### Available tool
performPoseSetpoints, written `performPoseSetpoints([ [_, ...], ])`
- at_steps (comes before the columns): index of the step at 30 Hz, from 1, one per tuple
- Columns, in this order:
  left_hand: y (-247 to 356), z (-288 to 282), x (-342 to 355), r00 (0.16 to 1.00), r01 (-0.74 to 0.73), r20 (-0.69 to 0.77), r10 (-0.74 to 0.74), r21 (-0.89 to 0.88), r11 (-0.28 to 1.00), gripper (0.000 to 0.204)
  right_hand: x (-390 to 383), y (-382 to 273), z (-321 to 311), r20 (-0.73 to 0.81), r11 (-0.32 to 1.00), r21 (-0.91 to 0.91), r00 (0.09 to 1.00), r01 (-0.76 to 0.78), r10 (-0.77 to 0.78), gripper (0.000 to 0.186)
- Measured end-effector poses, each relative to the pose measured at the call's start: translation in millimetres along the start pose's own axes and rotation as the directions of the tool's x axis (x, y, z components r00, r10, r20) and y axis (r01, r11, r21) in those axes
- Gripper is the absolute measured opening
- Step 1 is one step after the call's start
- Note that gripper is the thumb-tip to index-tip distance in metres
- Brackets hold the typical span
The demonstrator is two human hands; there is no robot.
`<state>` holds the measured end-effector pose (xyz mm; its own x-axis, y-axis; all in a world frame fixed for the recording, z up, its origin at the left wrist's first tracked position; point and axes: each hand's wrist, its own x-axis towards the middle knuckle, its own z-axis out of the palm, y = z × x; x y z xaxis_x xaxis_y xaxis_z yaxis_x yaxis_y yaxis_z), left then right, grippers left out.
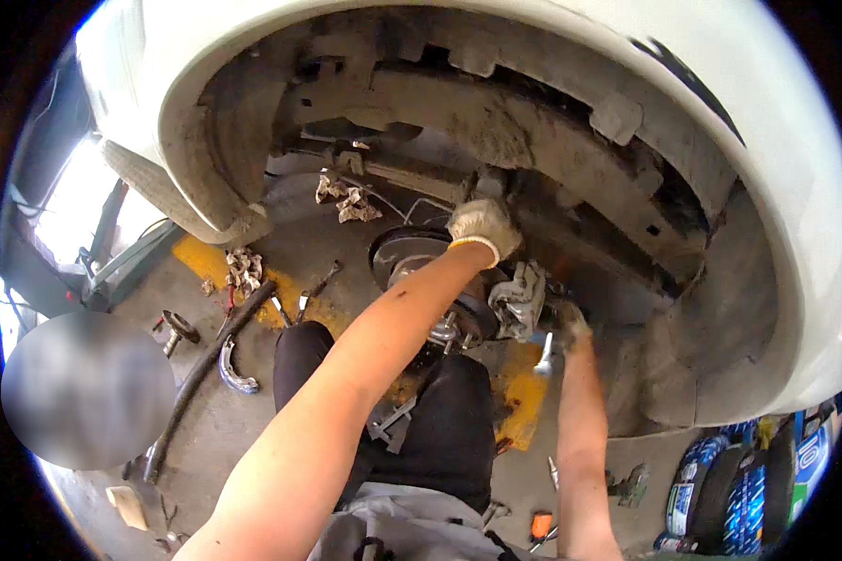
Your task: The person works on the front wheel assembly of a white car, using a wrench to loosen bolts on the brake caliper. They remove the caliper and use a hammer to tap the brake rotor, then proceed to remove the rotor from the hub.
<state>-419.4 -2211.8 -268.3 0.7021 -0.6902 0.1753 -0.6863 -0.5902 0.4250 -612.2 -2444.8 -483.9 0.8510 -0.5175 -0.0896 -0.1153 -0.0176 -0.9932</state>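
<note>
I look up into the wheel arch of a white car [496, 37] with the wheel off. My left hand [482, 227], in a white knit glove, reaches over the brake disc [404, 254] and grips a part behind the hub at the top. My right hand [568, 323], in a dirty glove, is closed on a silver wrench [544, 353] just under the grey brake caliper [517, 297]. The caliper hangs beside the disc, between my two hands.
On the concrete floor lie a black hose [206, 369], a curved metal part [234, 366], loose tools [313, 288] and crumpled rags [243, 268]. Wrapped tyres [730, 491] stand at the lower right. A lift arm [131, 252] runs at the left. My dark-trousered knees [440, 430] are below the hub.
</note>
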Motion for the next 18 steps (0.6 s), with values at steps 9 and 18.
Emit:
performPoseSetpoints([
  [9,11,4,-1,0.984,-0.180,0.052,0.173,0.299,0.937,0.026,-9,-25,1,-0.111,0.891,0.353,0.933,-0.285,0.342,0.029],
  [18,15,-7,-5,0.999,-0.016,0.039,0.017,-0.019,1.000,0.033,4,34,-36,-0.104,0.876,0.353,0.917,-0.329,0.386,0.034],
])
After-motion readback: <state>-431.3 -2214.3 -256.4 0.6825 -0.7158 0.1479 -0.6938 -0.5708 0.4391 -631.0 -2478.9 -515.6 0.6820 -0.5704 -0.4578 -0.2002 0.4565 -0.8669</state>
